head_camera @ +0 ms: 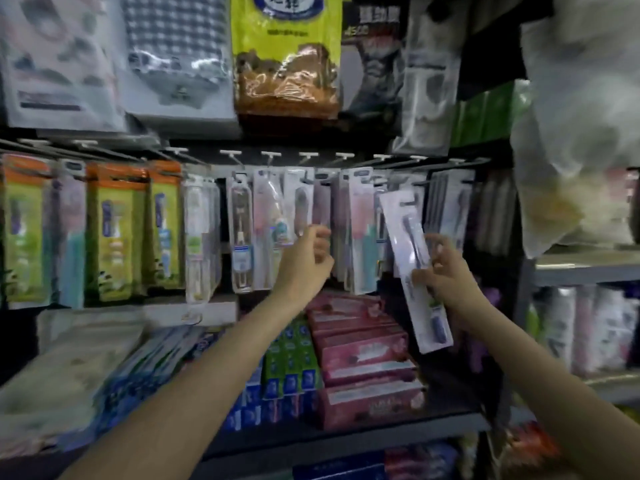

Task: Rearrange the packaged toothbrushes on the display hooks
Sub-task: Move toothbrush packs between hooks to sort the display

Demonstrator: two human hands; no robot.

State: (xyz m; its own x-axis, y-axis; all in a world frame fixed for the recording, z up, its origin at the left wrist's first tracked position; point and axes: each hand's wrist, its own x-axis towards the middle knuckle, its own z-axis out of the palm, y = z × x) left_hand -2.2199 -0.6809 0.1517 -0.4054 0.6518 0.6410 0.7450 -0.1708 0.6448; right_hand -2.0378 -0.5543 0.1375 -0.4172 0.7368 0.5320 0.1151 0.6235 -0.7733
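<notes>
A row of display hooks [308, 155] carries hanging packaged toothbrushes [242, 233] across the middle of the shelf unit. My right hand [446, 268] grips a long white toothbrush pack [401, 233] by its middle; the pack is tilted, its top near a hook at the right of the row. My left hand [308, 258] is raised to a hanging toothbrush pack [302, 206] in the centre, fingers curled at its lower edge. Motion blur hides whether it pinches the pack.
Green and orange toothbrush packs [110, 233] hang at the left. Pink boxes [363, 355] and green and blue toothpaste boxes [291, 362] fill the shelf below. A yellow bag [284, 53] and other packets hang above. A white plastic bag [575, 133] bulges at the right.
</notes>
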